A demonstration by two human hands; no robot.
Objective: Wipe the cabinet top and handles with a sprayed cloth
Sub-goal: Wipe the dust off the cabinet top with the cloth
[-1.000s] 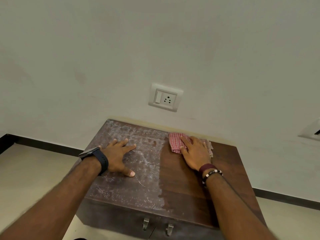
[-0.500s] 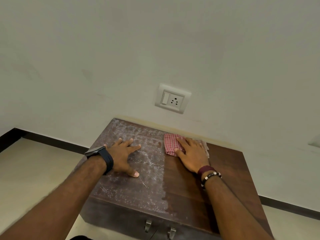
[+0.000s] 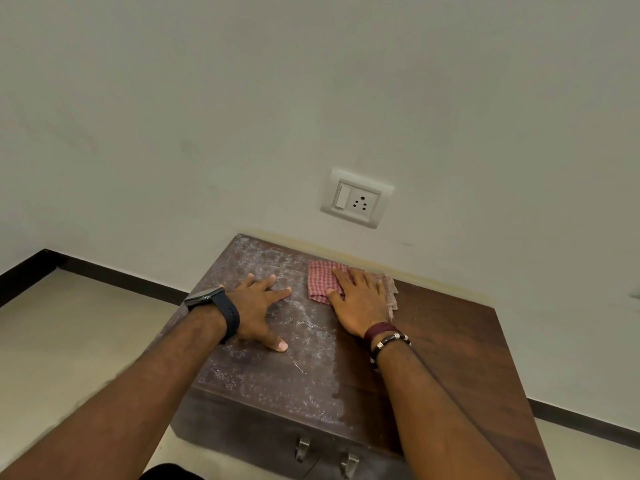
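Counting it all up on the cabinet!
Showing now: two hands (image 3: 258, 308) (image 3: 360, 303), one cloth (image 3: 323, 280), one cabinet (image 3: 450, 358), two handles (image 3: 303, 448) (image 3: 348, 464), one wall socket (image 3: 356, 199), one watch (image 3: 211, 301).

cloth (image 3: 325, 282) on cabinet top (image 3: 450, 341), rear | socket (image 3: 356, 199) behind, above

No readable text, label or number anywhere — nothing legible on any surface.

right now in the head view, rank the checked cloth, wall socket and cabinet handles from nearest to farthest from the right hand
1. checked cloth: under the right hand, touching.
2. wall socket: on the wall above.
3. cabinet handles: front face, below the arms.
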